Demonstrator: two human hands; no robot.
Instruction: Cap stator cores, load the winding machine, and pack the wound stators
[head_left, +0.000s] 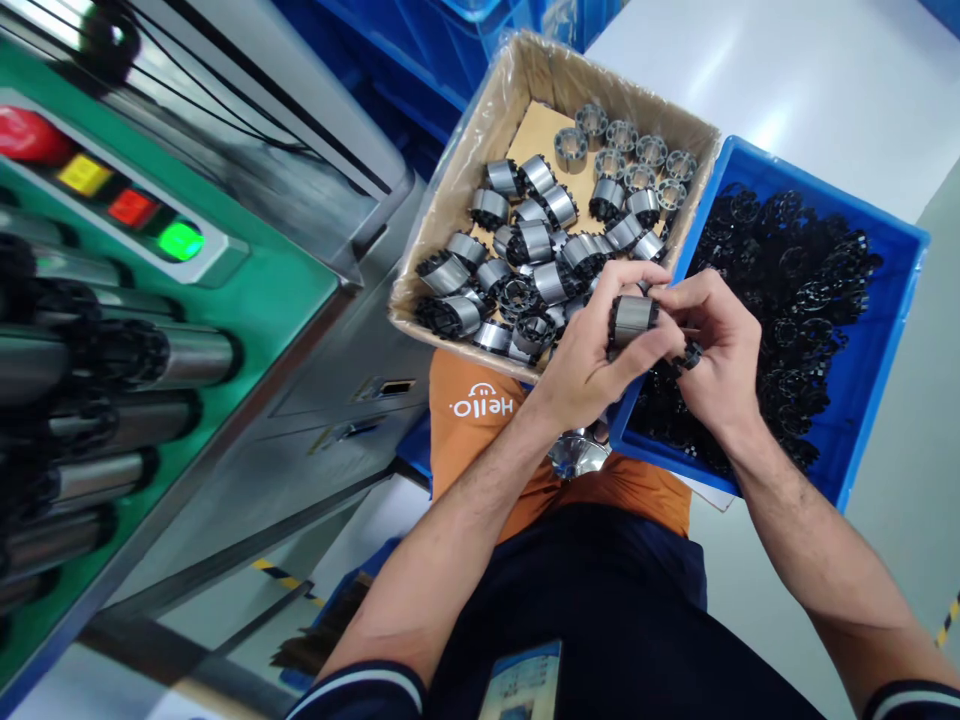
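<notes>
My left hand (pixel 592 350) is wrapped round a metal stator core (pixel 632 318), a ribbed silver cylinder with a black edge. Against its right end, the fingers of my right hand (pixel 712 345) are closed. A black plastic ring (pixel 688 355) sits in the curled fingers of my right hand. Both hands meet above the border between a plastic-lined cardboard box (pixel 459 160) and a blue bin (pixel 892 330). Similar stator cores (pixel 531 240) with black ends lie jumbled in the box. Black plastic rings (pixel 795 300) fill the bin.
Bare silver cores (pixel 619 150) stand in the box's far corner on a cardboard sheet (pixel 529 130). At left, more cylinders (pixel 199 357) lie on a green machine top (pixel 277 290) beside coloured buttons (pixel 135 205). Blue crates (pixel 420 45) are behind the box.
</notes>
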